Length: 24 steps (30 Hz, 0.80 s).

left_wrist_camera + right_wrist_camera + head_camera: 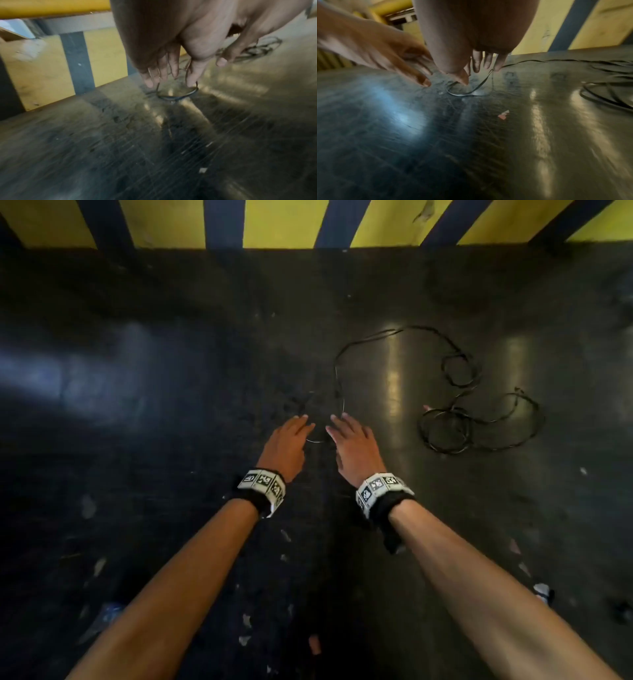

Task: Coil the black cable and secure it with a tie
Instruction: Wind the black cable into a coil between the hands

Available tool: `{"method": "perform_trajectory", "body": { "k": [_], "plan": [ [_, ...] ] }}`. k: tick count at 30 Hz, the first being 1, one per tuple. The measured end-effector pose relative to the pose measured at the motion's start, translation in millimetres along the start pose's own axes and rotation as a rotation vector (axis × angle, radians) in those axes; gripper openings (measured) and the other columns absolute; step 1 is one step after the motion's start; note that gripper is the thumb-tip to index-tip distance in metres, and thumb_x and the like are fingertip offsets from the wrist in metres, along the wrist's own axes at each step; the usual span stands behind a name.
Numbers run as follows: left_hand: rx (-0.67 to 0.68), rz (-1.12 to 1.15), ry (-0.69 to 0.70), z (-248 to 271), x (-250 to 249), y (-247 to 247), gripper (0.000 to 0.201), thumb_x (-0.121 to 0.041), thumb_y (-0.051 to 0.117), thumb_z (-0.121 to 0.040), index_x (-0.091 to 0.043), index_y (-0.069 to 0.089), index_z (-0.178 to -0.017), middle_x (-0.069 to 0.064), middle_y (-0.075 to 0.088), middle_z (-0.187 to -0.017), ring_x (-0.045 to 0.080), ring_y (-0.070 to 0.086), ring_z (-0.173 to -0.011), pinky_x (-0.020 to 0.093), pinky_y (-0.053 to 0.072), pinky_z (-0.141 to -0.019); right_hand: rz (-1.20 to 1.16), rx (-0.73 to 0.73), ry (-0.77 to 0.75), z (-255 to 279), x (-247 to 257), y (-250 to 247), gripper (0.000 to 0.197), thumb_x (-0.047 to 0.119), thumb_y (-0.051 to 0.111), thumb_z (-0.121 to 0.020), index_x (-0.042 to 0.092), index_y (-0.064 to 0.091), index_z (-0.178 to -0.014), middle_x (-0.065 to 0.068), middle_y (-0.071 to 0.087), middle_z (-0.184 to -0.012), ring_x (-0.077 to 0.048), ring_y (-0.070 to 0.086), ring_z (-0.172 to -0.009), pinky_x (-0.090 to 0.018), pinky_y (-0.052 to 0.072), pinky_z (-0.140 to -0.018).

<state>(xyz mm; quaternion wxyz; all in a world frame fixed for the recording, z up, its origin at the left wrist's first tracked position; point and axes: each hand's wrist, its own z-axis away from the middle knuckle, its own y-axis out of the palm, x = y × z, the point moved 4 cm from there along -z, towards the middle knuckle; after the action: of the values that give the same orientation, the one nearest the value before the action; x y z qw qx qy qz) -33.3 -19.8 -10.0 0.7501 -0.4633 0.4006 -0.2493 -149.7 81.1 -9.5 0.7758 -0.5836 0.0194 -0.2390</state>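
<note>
Reaching toward mid-tabletop [171, 405], the left hand [286, 446] and right hand [352, 448] show spread grips, fingertips touching a black cable [445, 419] loop; its tangle lies rightward. No legible writing.

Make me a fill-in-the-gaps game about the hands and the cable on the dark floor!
1. The cable is the colour ____.
2. The messy pile of cable loops lies on the ____ hand's side.
3. The wall behind the floor has dark stripes and ____ stripes.
4. The left hand and right hand reach down to a small cable ____ on the floor.

Missing words: black; right; yellow; loop
</note>
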Motion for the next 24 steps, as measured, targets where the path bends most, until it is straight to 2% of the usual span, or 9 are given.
{"method": "perform_trajectory", "body": {
  "k": [2,4,7,9,11,15,19,21,24],
  "plan": [
    [0.003,-0.085,0.005,-16.0,7.7,7.8,0.067,0.006,0.064,-0.081,-0.005,0.049,-0.145,0.016,0.040,-0.157,0.034,0.035,-0.146,0.047,0.030,-0.117,0.169,-0.015,-0.095,-18.7,-8.4,3.8,0.076,0.013,0.069,-0.084,0.014,0.037,-0.154,-0.007,0.030,-0.167,-0.029,0.018,-0.157,-0.053,0.021,-0.124],
    [0.003,-0.168,0.029,-21.9,12.7,15.1,0.061,0.004,0.068,-0.077,-0.007,0.059,-0.136,0.017,0.052,-0.148,0.035,0.047,-0.137,0.048,0.031,-0.116,0.283,-0.013,-0.154,-31.4,-21.6,6.0,0.074,0.015,0.074,-0.080,0.014,0.046,-0.148,-0.008,0.047,-0.156,-0.031,0.029,-0.153,-0.057,0.015,-0.126],
    [-0.132,-0.267,0.082,-23.5,18.4,15.0,0.036,0.002,0.074,-0.071,-0.009,0.074,-0.105,0.014,0.071,-0.110,0.035,0.064,-0.105,0.052,0.038,-0.106,0.390,-0.113,-0.215,-42.8,-43.3,1.0,0.042,0.015,0.078,-0.073,0.017,0.073,-0.115,-0.007,0.072,-0.116,-0.034,0.054,-0.129,-0.062,0.016,-0.124],
    [-0.220,-0.292,0.101,-19.8,18.4,9.8,0.019,-0.001,0.076,-0.072,-0.010,0.074,-0.089,0.011,0.070,-0.091,0.035,0.064,-0.091,0.052,0.039,-0.103,0.414,-0.218,-0.236,-41.5,-54.7,-6.3,0.024,0.018,0.079,-0.073,0.020,0.077,-0.097,-0.004,0.074,-0.100,-0.033,0.060,-0.117,-0.060,0.016,-0.122],
    [-0.228,-0.248,0.084,-14.5,16.3,5.1,0.014,-0.006,0.079,-0.074,-0.012,0.073,-0.084,0.009,0.070,-0.086,0.033,0.064,-0.088,0.051,0.040,-0.102,0.334,-0.312,-0.258,-34.4,-59.5,-17.0,0.013,0.021,0.078,-0.076,0.021,0.078,-0.089,-0.002,0.074,-0.091,-0.032,0.064,-0.109,-0.056,0.017,-0.118],
    [-0.303,0.000,0.091,10.7,-4.3,-26.6,0.013,-0.007,0.080,-0.076,-0.013,0.073,-0.085,0.007,0.070,-0.081,0.030,0.064,-0.081,0.042,0.044,-0.084,0.022,-0.515,-0.245,-1.8,-67.4,-57.2,0.013,0.027,0.066,-0.084,0.024,0.078,-0.088,0.002,0.076,-0.089,-0.031,0.067,-0.103,-0.044,0.021,-0.112],
    [-0.378,0.411,0.027,61.1,-46.5,-77.4,0.006,-0.011,0.073,-0.088,-0.008,0.076,-0.093,0.005,0.073,-0.083,0.019,0.067,-0.076,0.034,0.056,-0.073,-0.295,-0.644,-0.203,56.3,-64.5,-130.2,0.011,0.027,0.072,-0.087,0.025,0.079,-0.095,0.004,0.078,-0.091,-0.021,0.064,-0.092,-0.035,0.042,-0.092],
    [-0.346,0.601,-0.013,87.0,-74.4,-97.6,0.012,-0.016,0.066,-0.094,-0.010,0.077,-0.096,0.002,0.072,-0.079,0.011,0.067,-0.071,0.025,0.056,-0.069,-0.442,-0.705,-0.161,84.3,-60.8,-168.2,0.011,0.023,0.075,-0.087,0.021,0.080,-0.097,0.002,0.079,-0.093,-0.016,0.064,-0.089,-0.028,0.045,-0.087],
    [-0.210,0.860,0.078,130.2,-126.3,-124.9,0.023,-0.017,0.054,-0.102,-0.011,0.074,-0.095,0.001,0.064,-0.068,0.008,0.061,-0.062,0.020,0.050,-0.065,-0.603,-0.758,-0.152,134.0,-47.4,-223.9,0.013,0.020,0.076,-0.088,0.014,0.080,-0.099,-0.001,0.079,-0.096,-0.013,0.072,-0.089,-0.027,0.056,-0.087]
  ]
}}
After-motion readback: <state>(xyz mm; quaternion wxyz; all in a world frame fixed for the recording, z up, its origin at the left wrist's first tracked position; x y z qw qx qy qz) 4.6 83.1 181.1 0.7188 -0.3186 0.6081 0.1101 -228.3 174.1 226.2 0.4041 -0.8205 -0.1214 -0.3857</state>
